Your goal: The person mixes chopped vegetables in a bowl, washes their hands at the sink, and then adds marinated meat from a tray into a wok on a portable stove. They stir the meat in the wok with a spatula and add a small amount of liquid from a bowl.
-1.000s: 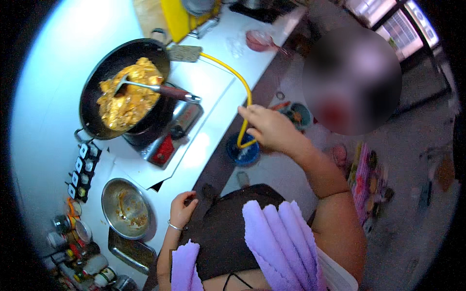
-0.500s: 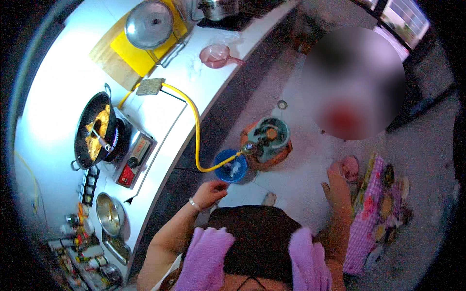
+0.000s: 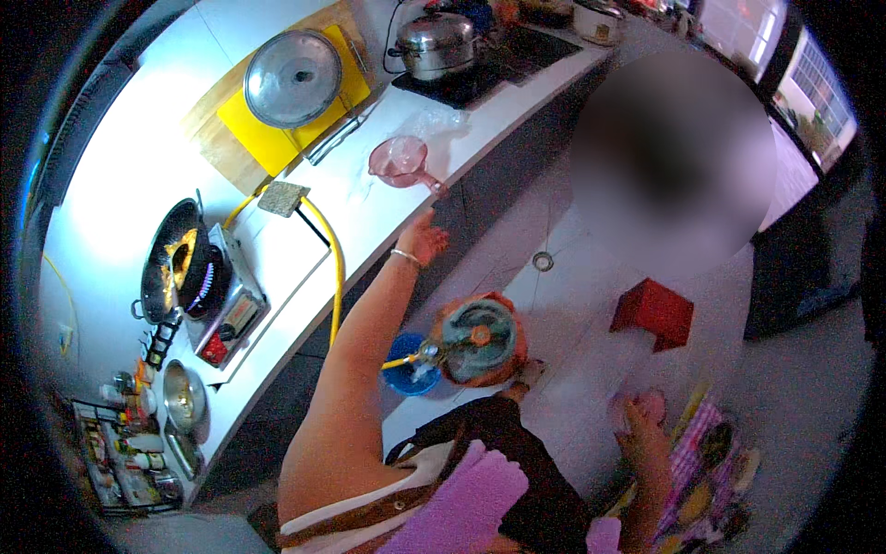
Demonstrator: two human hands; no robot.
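My left hand [image 3: 425, 238], a pale bangle at its wrist, is stretched to the counter's front edge. Its fingers look loosely spread and hold nothing. Just beyond its fingertips lies a translucent pink dipper [image 3: 399, 162], its handle pointing at the edge. Low on the right, my right hand [image 3: 641, 434] is blurred. Its fingers seem closed on a round pink bowl [image 3: 648, 406], partly hidden by the hand. On the lit gas stove [image 3: 231, 319] stands a black wok [image 3: 166, 249] with yellowish food and a utensil in it.
A yellow hose [image 3: 336, 268] runs from the counter [image 3: 295, 240] to a gas cylinder [image 3: 480, 337] beside a blue bucket [image 3: 411, 379]. A red box-like thing [image 3: 657, 314] stands on the floor. A lid [image 3: 293, 78], steel pot [image 3: 438, 46], metal bowl [image 3: 185, 397] and condiment rack [image 3: 129, 462] sit on the counter.
My left hand has risen from beside the bucket to the counter edge near the dipper. My right hand and the pink bowl appear lower. The whole view has shifted, bringing the red thing into sight.
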